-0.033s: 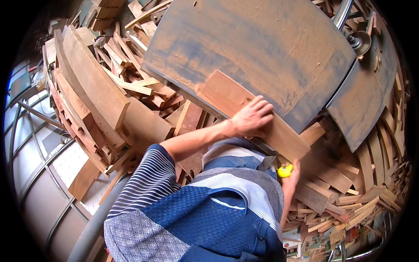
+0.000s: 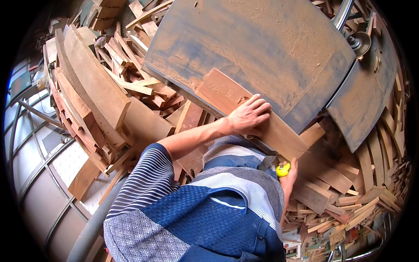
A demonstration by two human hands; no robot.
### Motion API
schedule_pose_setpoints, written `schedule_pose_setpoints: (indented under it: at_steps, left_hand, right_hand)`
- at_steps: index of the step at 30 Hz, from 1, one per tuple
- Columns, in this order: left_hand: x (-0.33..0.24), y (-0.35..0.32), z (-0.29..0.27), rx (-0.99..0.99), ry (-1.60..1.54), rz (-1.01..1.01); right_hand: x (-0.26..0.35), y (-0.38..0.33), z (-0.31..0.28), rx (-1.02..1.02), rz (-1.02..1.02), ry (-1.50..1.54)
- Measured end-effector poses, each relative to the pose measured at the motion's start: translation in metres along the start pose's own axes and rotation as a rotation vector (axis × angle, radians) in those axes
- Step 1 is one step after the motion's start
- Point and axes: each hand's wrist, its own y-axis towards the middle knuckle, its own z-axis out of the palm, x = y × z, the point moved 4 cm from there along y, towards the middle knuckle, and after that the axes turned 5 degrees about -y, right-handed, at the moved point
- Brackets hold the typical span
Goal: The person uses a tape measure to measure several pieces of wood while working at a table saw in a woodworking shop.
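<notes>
A reddish-brown wooden board point(image 2: 283, 136) lies slantwise along the near edge of a dusty grey metal table point(image 2: 262, 48). My left hand point(image 2: 249, 115) grips the middle of the board, its bent fingers across the top face; the thumb is partly hidden. Some sawdust or shavings cling to the board's far left part. At the board's near right end, my right hand point(image 2: 290, 175) is closed round a yellow tape measure point(image 2: 283, 170). Its fingertips reach up beside the board's end, and some of the fingers are hidden. I cannot tell whether any tape is drawn out.
Long curved boards point(image 2: 94, 74) are stacked at the left, with a heap of wood offcuts point(image 2: 131, 61) between them and the table. More wood pieces point(image 2: 323, 192) pile up at the right. A lower metal plate point(image 2: 364, 105) and a round metal wheel point(image 2: 360, 43) stand right of the table.
The board has shifted very slightly left, with my left hand on it. My right hand and the tape measure have also moved a little left.
</notes>
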Motion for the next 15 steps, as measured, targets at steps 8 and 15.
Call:
schedule_pose_setpoints:
  at_steps: [8, 15]
  left_hand:
    - [-0.010, -0.017, 0.002, 0.219, 0.219, 0.025]
    - [-0.011, -0.015, 0.009, 0.156, 0.175, 0.023]
  right_hand:
    - [-0.001, -0.007, 0.003, 0.016, -0.010, -0.041]
    - [0.003, -0.008, 0.006, 0.030, -0.065, -0.060]
